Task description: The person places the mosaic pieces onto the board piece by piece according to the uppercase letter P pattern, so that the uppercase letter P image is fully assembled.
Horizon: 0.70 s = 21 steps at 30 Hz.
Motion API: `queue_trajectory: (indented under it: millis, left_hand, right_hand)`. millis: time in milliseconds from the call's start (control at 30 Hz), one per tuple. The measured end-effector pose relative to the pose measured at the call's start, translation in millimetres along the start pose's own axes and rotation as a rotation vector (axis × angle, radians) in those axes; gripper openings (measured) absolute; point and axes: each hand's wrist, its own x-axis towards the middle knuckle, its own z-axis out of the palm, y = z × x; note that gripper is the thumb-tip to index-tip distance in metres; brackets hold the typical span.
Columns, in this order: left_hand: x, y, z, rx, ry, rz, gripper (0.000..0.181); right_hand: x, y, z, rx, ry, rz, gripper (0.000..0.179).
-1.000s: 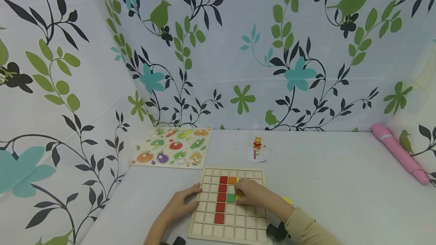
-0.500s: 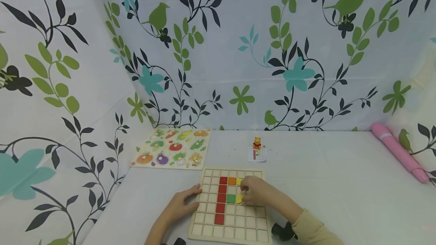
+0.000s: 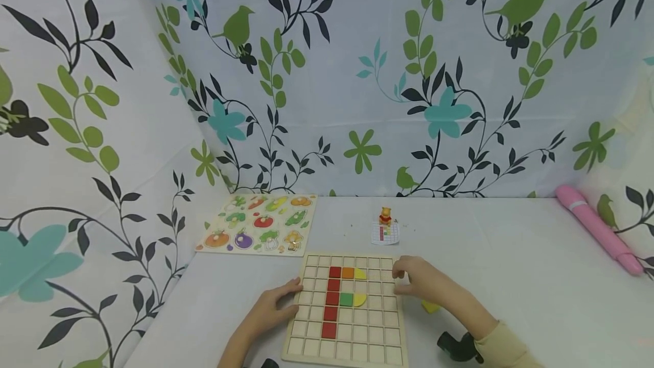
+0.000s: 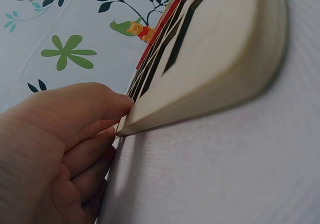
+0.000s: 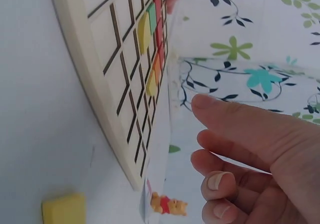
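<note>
A wooden grid board (image 3: 352, 351) lies on the table. On it are several red squares (image 3: 331, 298) in a column, an orange square (image 3: 348, 272), a green square (image 3: 346, 300) and two yellow round-edged pieces, one upper (image 3: 360, 274) and one lower (image 3: 360, 300). My left hand (image 3: 271, 306) rests against the board's left edge; in the left wrist view the thumb touches the rim. At the right edge, my right hand (image 3: 421, 280) hovers with loosely bent fingers, holding nothing. Partly hidden below that forearm is a yellow piece (image 3: 430, 306), seen blurred in the right wrist view.
Behind the board stands a small bear figurine (image 3: 385, 216) on a paper card (image 3: 385, 235) with a coloured grid pattern. A vegetable puzzle board (image 3: 260, 223) lies at the back left. Far right is a pink roll (image 3: 599, 229). Patterned cloth hangs around the table.
My right hand has let go of the yellow pieces and moved right to the board's edge, uncovering both of them and the squares beside. The left hand has stayed in place.
</note>
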Motion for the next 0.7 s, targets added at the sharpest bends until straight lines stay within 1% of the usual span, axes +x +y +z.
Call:
queue_trajectory:
  millis: [100,200,400,533,700]
  left_hand:
    - [0.4,-0.2,0.1,-0.003,-0.001,0.003,0.04]
    - [0.6,-0.7,0.1,-0.006,-0.003,-0.001,0.04]
    - [0.6,-2.0,-0.9,-0.007,-0.005,-0.001,0.039]
    - [0.6,-1.5,-1.5,-0.016,-0.001,0.004,0.039]
    - [0.2,-0.9,-0.8,-0.02,-0.01,-0.007,0.039]
  right_hand:
    - [-6.9,6,-5,-0.004,0.012,-0.01,0.014]
    - [-13.2,11,-7,0.004,0.002,-0.004,0.014]
    - [-24.7,21,-6,0.039,-0.038,0.048,0.017]
    - [-33.5,27,-4,0.038,-0.041,0.063,0.023]
    - [-41.7,31,-1,0.052,-0.045,0.093,0.028]
